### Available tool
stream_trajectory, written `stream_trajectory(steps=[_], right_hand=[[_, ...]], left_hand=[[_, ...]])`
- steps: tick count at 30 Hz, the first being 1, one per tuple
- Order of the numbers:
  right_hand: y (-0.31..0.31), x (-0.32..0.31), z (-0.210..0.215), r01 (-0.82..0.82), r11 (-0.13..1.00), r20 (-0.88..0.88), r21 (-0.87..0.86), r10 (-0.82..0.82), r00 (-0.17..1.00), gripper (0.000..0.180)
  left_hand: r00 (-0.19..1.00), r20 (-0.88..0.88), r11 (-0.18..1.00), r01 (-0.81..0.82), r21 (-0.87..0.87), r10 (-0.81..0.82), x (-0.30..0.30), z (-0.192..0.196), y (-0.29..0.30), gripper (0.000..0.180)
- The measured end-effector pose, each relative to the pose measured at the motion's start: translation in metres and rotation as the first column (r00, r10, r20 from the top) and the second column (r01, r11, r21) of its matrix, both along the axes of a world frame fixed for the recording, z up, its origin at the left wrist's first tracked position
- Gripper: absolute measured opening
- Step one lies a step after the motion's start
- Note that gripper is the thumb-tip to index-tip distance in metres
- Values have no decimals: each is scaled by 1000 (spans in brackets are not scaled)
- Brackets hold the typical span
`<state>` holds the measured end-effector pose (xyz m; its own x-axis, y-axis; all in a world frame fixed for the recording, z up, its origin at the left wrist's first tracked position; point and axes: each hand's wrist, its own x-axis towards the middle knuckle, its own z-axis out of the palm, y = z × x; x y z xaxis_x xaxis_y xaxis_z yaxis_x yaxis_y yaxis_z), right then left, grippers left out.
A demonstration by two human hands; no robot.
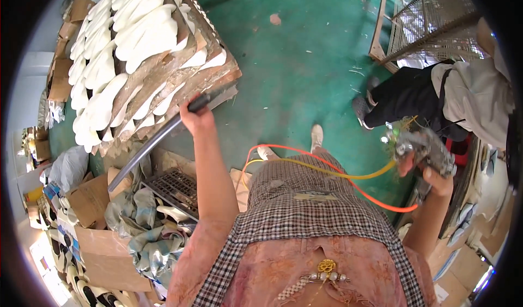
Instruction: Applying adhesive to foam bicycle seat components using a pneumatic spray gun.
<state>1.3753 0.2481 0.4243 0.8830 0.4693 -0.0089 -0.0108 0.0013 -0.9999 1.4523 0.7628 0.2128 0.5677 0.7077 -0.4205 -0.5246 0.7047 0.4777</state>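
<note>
My left hand (197, 121), at the near edge of a tall stack of boards (163, 84), is closed round the black grip of a long grey tube (147, 150). The tube slants down to the left. White sole-shaped pieces (147, 37) lie in rows on the stack and stick out between its boards. Off to the right, my right hand (437, 180) is wrapped round a shiny metal hose-fed tool (427, 150). A yellow hose (359, 176) and an orange hose (376, 199) run from near it across my checked apron. The tool's front is partly blurred.
Another person (414, 92) in black trousers stands at the right, near a wire-mesh rack (430, 24). On the left are a black plastic crate (173, 190), crumpled cloth sheeting (131, 214) and cardboard boxes (90, 201). Scraps lie on the green floor (294, 67).
</note>
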Motion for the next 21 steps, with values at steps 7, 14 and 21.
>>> stream_trajectory(steps=[7,14,21], right_hand=[[-31,-47,-26,74,996,-183,42,-65,981,71],[-52,-10,-42,-67,998,-172,21,69,983,70],[-15,-31,-46,-217,974,-54,69,220,974,69]], left_hand=[[997,77,995,-38,87,32,10,15,-36,17],[975,198,986,-123,116,99,-3,19,-80,13],[965,228,984,-155,85,132,-55,31,-116,10]])
